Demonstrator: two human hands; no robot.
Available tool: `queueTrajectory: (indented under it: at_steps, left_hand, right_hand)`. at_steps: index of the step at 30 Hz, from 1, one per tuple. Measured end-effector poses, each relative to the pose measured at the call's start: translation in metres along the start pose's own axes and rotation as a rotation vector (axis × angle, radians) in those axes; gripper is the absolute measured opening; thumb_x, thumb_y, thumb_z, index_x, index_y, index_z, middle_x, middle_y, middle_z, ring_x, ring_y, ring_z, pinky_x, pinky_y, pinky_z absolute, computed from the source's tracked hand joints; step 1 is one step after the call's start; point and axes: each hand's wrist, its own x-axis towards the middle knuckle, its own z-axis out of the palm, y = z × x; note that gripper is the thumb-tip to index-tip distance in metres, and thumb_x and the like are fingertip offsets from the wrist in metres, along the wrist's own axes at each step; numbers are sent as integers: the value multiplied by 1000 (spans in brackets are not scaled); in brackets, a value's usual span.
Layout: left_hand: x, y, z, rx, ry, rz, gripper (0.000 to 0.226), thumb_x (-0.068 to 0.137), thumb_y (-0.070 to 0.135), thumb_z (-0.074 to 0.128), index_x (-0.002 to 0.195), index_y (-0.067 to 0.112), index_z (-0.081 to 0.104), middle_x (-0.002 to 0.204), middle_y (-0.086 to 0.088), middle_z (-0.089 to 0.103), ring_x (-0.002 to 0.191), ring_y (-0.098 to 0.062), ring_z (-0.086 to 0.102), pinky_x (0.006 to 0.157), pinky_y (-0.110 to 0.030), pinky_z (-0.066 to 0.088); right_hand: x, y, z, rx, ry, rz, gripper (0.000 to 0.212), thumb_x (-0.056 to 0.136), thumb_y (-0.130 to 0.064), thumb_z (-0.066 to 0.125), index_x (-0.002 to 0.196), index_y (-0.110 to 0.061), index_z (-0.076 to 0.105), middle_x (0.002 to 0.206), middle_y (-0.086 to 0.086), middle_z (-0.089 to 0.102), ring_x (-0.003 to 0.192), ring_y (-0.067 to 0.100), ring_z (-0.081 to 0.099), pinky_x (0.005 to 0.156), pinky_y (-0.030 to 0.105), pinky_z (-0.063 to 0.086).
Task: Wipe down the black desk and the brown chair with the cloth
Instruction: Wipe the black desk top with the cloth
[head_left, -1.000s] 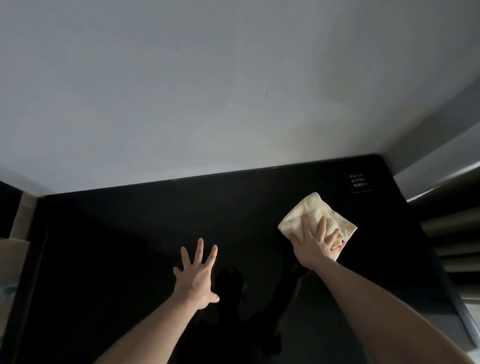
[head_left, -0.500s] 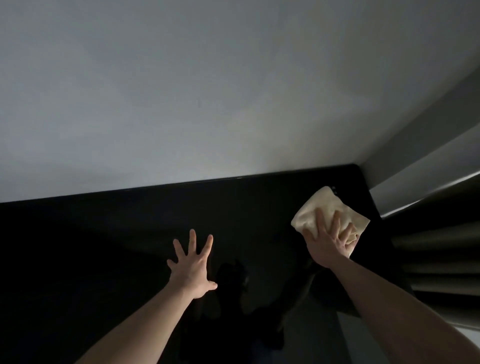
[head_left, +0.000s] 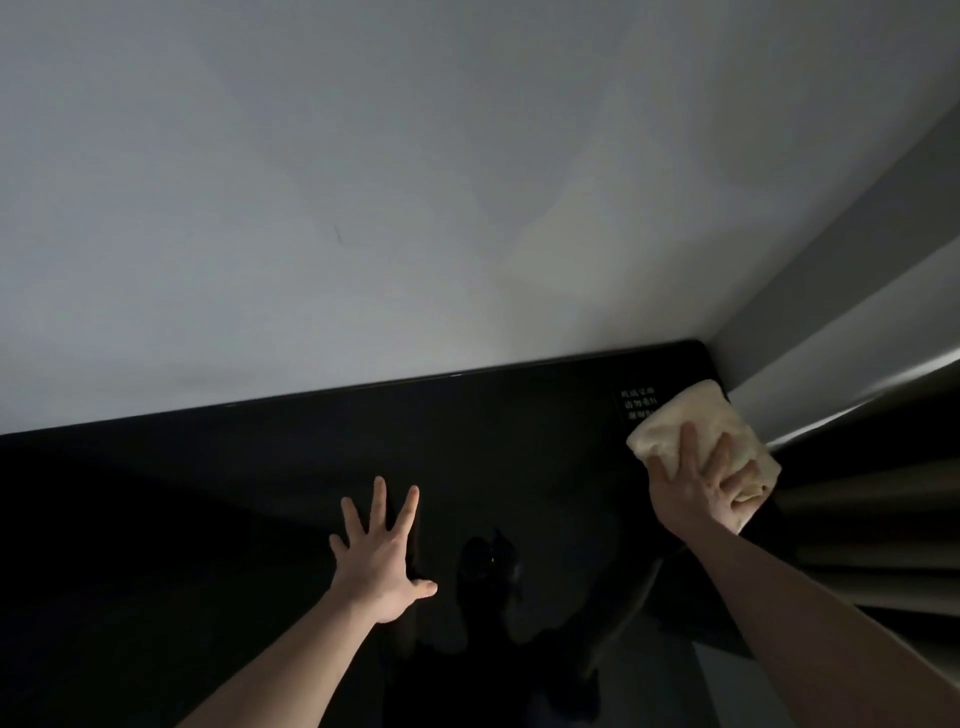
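The glossy black desk (head_left: 218, 519) fills the lower half of the view and runs along a pale wall. A folded cream cloth (head_left: 691, 415) lies at the desk's far right corner, partly covering a small white-lettered label (head_left: 635, 400). My right hand (head_left: 696, 486) presses flat on the cloth with fingers spread. My left hand (head_left: 382, 553) rests on the desk near the middle, palm down and fingers splayed, holding nothing. The brown chair is not in view.
The pale wall (head_left: 415, 208) meets the desk's back edge. A grey wall return (head_left: 831, 291) and dark pleated curtain folds (head_left: 872, 519) stand just right of the desk's right edge. My reflection shows in the desk between my arms.
My right hand has slid the cloth rightward and farther back, into the desk's far right corner. The view has shifted with it. My left hand stays planted on the desk.
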Motion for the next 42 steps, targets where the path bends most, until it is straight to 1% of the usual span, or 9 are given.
queueTrajectory:
  at_steps: [7,16,22,26,29,33,36,39,42]
  left_hand:
    - [-23,-52,29,-40,184,165,100,98,58,65,168,32,-2,168,0,-28,162,-37,-11,132,-52,13]
    - [-77,-214,39,-94,329,78,86,103,54,58,169,28,9,176,-3,-7,163,-32,-1,130,-43,14]
    - [-115,-320,44,-104,285,-31,87,103,51,59,169,27,7,176,-5,-8,163,-32,-2,130,-43,17]
    - [-133,-352,49,-73,199,-71,87,104,51,57,169,27,3,176,-4,-12,163,-31,-5,130,-43,20]
    - [-134,-347,47,-101,150,-96,90,104,47,59,169,24,1,176,-6,-13,163,-32,-4,130,-45,22]
    - [-116,-297,25,-104,233,-16,95,101,39,65,168,20,1,176,-8,-8,163,-34,-1,131,-47,18]
    - [-92,-237,2,-109,312,89,94,101,46,62,168,22,0,176,-7,-10,163,-33,-4,132,-51,15]
    - [-66,-181,-13,-117,321,204,79,104,60,40,168,29,5,176,-1,-9,162,-32,-6,130,-59,12]
    - [-42,-150,-13,-90,281,193,81,97,73,45,162,35,16,175,-4,-2,159,-41,1,124,-69,13]
  right_hand:
    - [-58,-46,28,56,-5,35,73,101,-72,29,164,-51,-1,175,1,-19,157,45,-23,122,67,-13]
    - [-191,-169,129,-21,-71,-67,76,99,-74,21,162,-51,-14,170,4,-35,151,50,-35,120,73,-12]
    - [-311,-289,191,-74,-168,-250,76,99,-72,23,163,-51,-12,169,5,-36,149,49,-39,101,71,-39]
    - [-351,-336,208,-75,-340,-452,77,99,-69,34,161,-54,-10,165,1,-43,147,47,-44,114,71,-27]
    - [-346,-326,190,-16,-396,-519,69,104,-60,38,161,-56,1,171,-7,-32,154,40,-34,119,66,-21]
    - [-329,-260,162,177,-288,-638,73,104,-54,48,163,-52,6,172,-21,-18,162,21,-13,128,55,16]
    - [-311,-201,159,106,-190,-556,78,104,-52,49,166,-48,0,173,-16,-20,161,24,-19,130,57,11]
    - [-296,-156,165,-4,-221,-463,80,106,-54,45,167,-40,-4,173,-8,-27,159,30,-25,130,60,2]
    - [-290,-132,178,-116,-219,-482,82,107,-60,38,167,-36,-12,169,-3,-36,155,32,-33,129,59,-5]
